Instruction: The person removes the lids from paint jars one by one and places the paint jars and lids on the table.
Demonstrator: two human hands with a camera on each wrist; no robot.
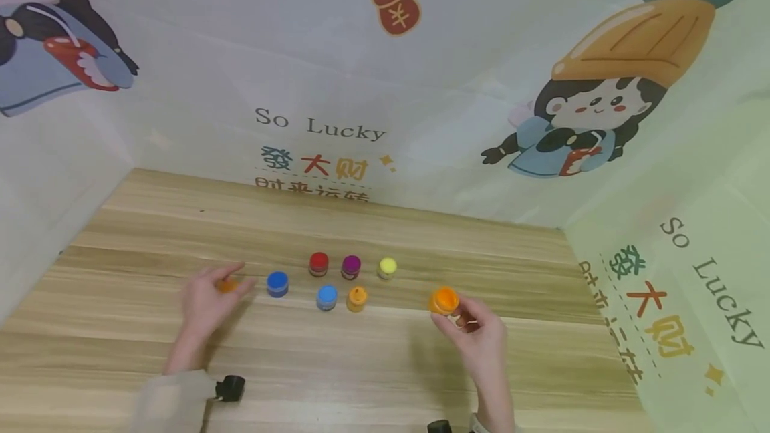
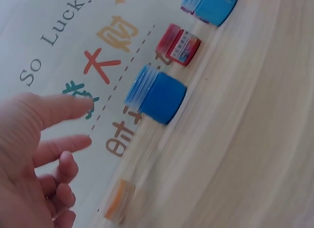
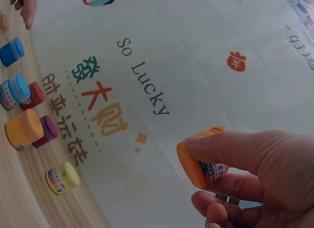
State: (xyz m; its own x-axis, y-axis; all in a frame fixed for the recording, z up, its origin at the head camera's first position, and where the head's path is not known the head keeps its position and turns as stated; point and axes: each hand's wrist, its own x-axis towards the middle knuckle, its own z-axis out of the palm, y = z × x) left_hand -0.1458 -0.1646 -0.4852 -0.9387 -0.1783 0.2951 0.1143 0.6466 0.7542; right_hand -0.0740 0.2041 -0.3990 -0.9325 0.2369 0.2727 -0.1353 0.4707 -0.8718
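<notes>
My right hand (image 1: 483, 336) grips an orange paint jar (image 1: 444, 301) between thumb and fingers, its mouth uncovered and orange inside. Seen from the right wrist, the thumb lies across the jar's side, above a printed label. At the left, my left hand (image 1: 203, 301) hovers with thumb and index finger apart, holding nothing. Below it an orange-topped clear lid (image 2: 119, 201) lies on the table. The nearest jar to the left hand is a dark blue paint jar (image 1: 277, 284).
Several more capped jars stand mid-table: red (image 1: 319, 264), purple (image 1: 351, 266), yellow (image 1: 388, 267), light blue (image 1: 327, 297) and a lighter orange one (image 1: 357, 299). A printed cloth (image 1: 457, 119) hangs behind and beside the wooden table (image 1: 337, 373).
</notes>
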